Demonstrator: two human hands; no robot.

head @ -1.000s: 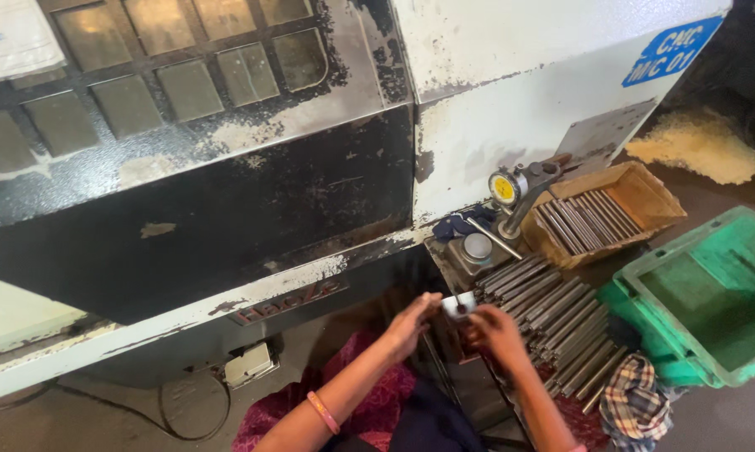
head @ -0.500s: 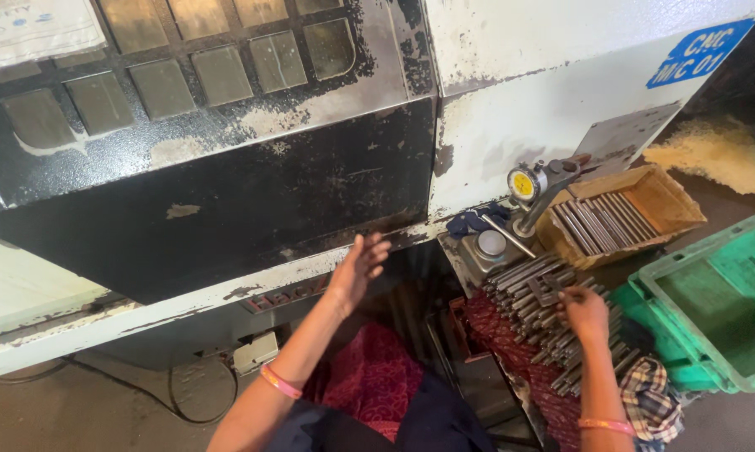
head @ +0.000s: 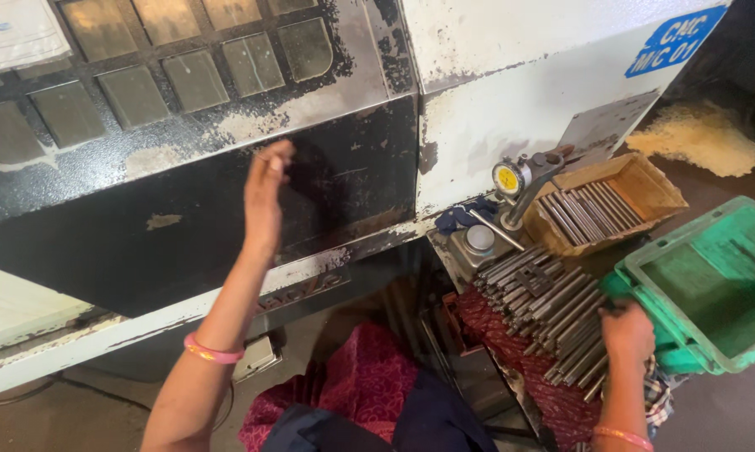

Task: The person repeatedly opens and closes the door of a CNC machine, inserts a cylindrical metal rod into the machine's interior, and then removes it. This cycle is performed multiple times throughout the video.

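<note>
L hand (head: 267,191) rose, open at machine door (head: 143,218); R hand (head: 627,331) on metal rods (head: 553,305), grip unclear.

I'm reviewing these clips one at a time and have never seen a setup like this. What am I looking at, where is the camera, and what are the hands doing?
The camera sits on the person's head and looks down, so both arms reach into the picture from below. Ahead is a large worn metal machine, with a dark sliding door and small windows above. The left hand is raised, open, against that door and holds nothing. The right hand rests on a pile of metal rods lying on a red cloth; whether it grips one cannot be told. Behind the pile stands a dial gauge on its base, and a cardboard box with more rods. A green plastic crate sits at the right.
</note>
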